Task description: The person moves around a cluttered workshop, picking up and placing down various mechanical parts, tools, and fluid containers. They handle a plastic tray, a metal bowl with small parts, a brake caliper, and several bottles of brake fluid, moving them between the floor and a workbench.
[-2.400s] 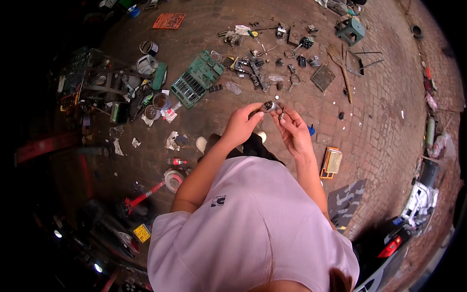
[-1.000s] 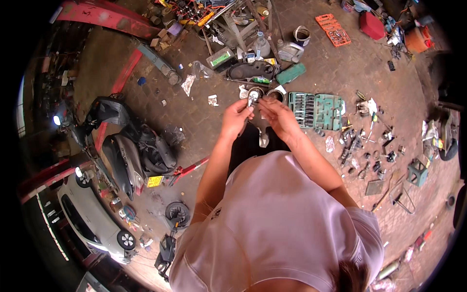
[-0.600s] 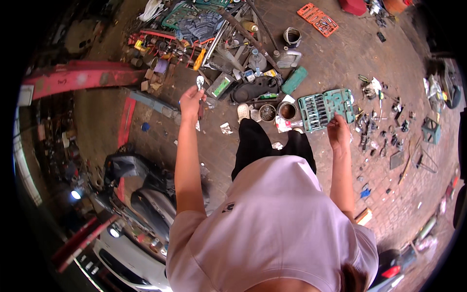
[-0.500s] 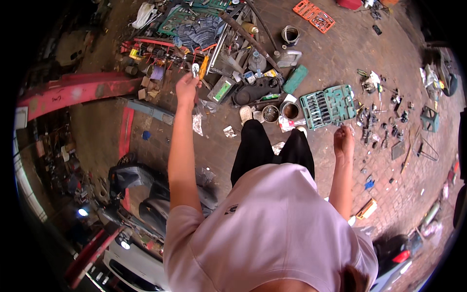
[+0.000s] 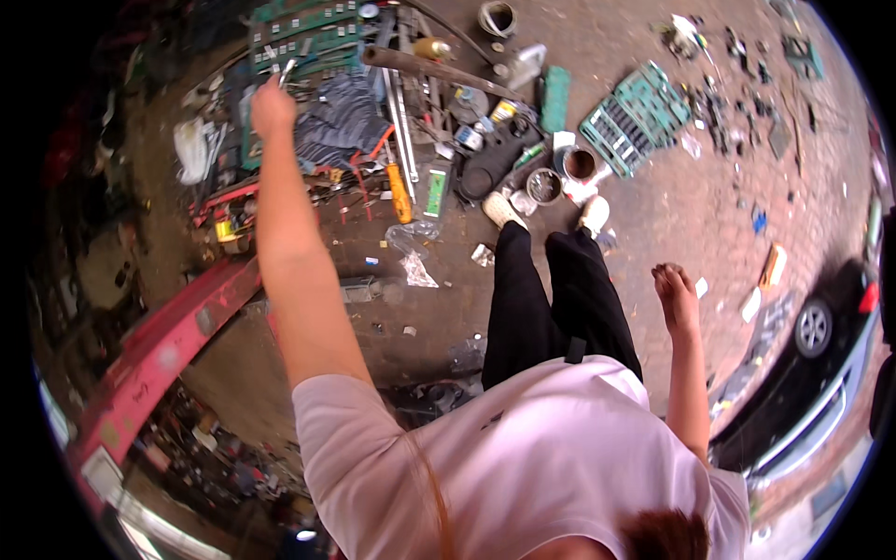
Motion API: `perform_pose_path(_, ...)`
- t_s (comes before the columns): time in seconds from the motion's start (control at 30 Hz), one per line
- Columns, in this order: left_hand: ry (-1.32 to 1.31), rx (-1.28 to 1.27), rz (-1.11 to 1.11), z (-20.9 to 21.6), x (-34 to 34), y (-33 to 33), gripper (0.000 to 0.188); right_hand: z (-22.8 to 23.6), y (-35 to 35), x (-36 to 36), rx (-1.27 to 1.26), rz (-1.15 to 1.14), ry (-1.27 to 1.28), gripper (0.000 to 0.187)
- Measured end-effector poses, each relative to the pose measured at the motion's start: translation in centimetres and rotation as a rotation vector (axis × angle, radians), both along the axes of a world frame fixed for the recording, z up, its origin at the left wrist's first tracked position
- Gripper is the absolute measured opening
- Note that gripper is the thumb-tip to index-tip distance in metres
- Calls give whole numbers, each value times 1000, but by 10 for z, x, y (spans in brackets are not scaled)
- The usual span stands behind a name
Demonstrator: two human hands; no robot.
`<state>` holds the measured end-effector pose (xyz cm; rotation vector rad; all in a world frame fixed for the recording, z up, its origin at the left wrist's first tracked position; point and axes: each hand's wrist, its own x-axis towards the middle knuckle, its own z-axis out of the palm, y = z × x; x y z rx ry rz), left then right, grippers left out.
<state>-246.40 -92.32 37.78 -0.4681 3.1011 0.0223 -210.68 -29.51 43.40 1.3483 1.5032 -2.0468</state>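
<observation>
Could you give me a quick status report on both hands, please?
Left hand shut on small metal part, over green tool tray. Right hand open, empty, at side.

Outdoor yard, daylight. Reddish brick paving (image 5: 672,215) as floor, strewn with tools and scrap. Green socket tray (image 5: 637,117) upper right. Red metal beam (image 5: 159,355) at left. Dark parked car (image 5: 812,373) at right edge.

An open-air repair yard on brick paving (image 5: 672,215): green socket trays (image 5: 635,117), a screwdriver (image 5: 399,191), tins (image 5: 579,163) and loose metal parts lie scattered on the ground, with a car (image 5: 821,373) parked close by.
</observation>
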Motion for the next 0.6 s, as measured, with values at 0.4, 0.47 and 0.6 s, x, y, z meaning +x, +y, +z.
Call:
perform_pose_path(0.4, 553, 170, -275, 1, 88, -4, 39, -57, -37, 8, 137, 242, -66, 19)
perform_pose_path(0.47, 651, 190, -143, 1, 141, 22, 37, -107, -42, 11, 137, 291, -59, 19)
perform_pose_path(0.6, 617, 276, 296, -50, 310, 43, 36, -223, -66, -9, 88, 437, -70, 21)
